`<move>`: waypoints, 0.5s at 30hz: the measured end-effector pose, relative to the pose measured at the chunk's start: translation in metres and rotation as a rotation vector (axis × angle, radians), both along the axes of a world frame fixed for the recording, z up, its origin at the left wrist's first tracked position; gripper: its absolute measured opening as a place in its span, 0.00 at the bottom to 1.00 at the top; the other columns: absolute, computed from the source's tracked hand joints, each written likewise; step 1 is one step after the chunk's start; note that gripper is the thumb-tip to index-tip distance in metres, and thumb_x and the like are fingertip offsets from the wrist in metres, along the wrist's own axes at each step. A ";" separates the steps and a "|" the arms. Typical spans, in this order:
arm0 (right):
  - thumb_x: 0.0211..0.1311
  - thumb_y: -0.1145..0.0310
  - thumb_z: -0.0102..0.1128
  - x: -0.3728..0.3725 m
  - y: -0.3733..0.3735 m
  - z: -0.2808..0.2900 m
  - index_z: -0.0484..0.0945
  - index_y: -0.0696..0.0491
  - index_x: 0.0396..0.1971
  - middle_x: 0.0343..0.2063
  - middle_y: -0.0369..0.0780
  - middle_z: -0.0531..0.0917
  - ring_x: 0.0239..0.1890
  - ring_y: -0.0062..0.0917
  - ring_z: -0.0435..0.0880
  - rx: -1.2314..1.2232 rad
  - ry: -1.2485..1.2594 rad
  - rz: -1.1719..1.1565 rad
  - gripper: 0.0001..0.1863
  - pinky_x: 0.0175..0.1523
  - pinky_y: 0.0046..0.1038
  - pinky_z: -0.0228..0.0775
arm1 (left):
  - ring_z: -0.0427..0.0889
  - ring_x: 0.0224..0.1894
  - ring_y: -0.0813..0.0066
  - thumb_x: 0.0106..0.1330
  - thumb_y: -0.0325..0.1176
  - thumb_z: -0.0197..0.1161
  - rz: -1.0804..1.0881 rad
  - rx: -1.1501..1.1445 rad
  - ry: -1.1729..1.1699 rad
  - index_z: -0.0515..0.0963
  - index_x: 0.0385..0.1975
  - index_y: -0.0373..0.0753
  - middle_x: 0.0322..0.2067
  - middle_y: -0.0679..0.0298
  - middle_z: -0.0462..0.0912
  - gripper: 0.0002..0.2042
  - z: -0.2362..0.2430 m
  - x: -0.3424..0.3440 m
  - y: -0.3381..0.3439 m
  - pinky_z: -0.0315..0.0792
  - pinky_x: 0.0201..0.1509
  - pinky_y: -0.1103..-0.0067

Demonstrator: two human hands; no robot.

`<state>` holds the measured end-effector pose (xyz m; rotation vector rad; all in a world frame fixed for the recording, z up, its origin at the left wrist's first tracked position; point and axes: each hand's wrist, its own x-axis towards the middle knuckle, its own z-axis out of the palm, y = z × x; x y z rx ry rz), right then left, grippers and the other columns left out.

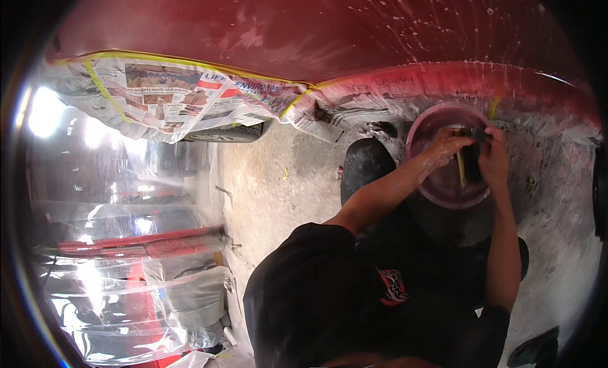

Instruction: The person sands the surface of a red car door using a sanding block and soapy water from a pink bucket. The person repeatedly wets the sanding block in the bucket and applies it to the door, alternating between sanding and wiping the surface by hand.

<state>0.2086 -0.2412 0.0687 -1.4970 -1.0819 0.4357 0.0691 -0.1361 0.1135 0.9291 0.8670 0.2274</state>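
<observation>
Gripping: right hand [496, 156], fingers clamped on dark piece [479, 134]
Newspaper [166, 101]: printed headlines
Left hand [444, 146]: fingers' hold unclear
Yellowish strip [462, 172]: long axis fore-and-aft

Dark object [477, 134] between hands [446, 145] over pink basin [439, 188]

By the right grip [496, 160], the round plastic basin [437, 200] is dusky pink; beyond, the curved glossy car panel [304, 32] is deep red, speckled white; leftward, thin masking tape [295, 103] is yellow.
</observation>
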 end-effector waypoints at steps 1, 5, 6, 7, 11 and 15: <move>0.62 0.66 0.57 -0.004 0.004 0.004 0.66 0.52 0.54 0.43 0.47 0.80 0.44 0.42 0.81 -0.270 -0.080 0.079 0.22 0.49 0.36 0.73 | 0.77 0.38 0.78 0.59 0.30 0.66 0.023 -0.012 0.082 0.77 0.45 0.36 0.34 0.66 0.79 0.14 -0.009 -0.007 0.000 0.72 0.36 0.80; 0.57 0.66 0.60 -0.027 0.003 0.014 0.67 0.54 0.49 0.41 0.55 0.80 0.47 0.52 0.78 -0.424 -0.034 0.245 0.21 0.50 0.41 0.71 | 0.78 0.36 0.75 0.58 0.33 0.67 -0.053 0.078 -0.035 0.75 0.48 0.36 0.34 0.64 0.78 0.18 -0.077 -0.027 0.017 0.71 0.32 0.79; 0.57 0.66 0.60 -0.027 0.004 0.021 0.67 0.54 0.49 0.41 0.55 0.80 0.47 0.52 0.78 -0.414 -0.054 0.235 0.21 0.50 0.41 0.71 | 0.78 0.35 0.74 0.59 0.35 0.66 -0.055 0.143 0.007 0.73 0.50 0.37 0.35 0.63 0.78 0.20 -0.085 -0.029 0.013 0.71 0.32 0.78; 0.57 0.66 0.59 -0.033 0.007 0.032 0.69 0.55 0.47 0.42 0.54 0.80 0.47 0.52 0.78 -0.521 -0.148 0.307 0.19 0.50 0.42 0.71 | 0.77 0.35 0.74 0.61 0.37 0.66 -0.054 0.216 0.055 0.72 0.52 0.37 0.37 0.63 0.77 0.21 -0.086 -0.036 0.013 0.71 0.32 0.78; 0.58 0.67 0.57 -0.051 0.027 0.039 0.69 0.56 0.48 0.41 0.57 0.80 0.46 0.53 0.79 -0.631 -0.364 0.410 0.19 0.49 0.47 0.71 | 0.78 0.32 0.69 0.64 0.41 0.63 -0.113 0.101 0.145 0.70 0.54 0.38 0.40 0.60 0.77 0.22 -0.066 -0.052 0.035 0.72 0.32 0.74; 0.56 0.68 0.52 -0.061 0.033 -0.014 0.75 0.54 0.45 0.38 0.51 0.82 0.42 0.45 0.83 -0.741 -0.599 0.236 0.15 0.46 0.49 0.74 | 0.80 0.33 0.54 0.66 0.43 0.58 -0.405 1.145 0.459 0.70 0.54 0.36 0.40 0.50 0.79 0.22 -0.041 -0.064 0.069 0.75 0.39 0.66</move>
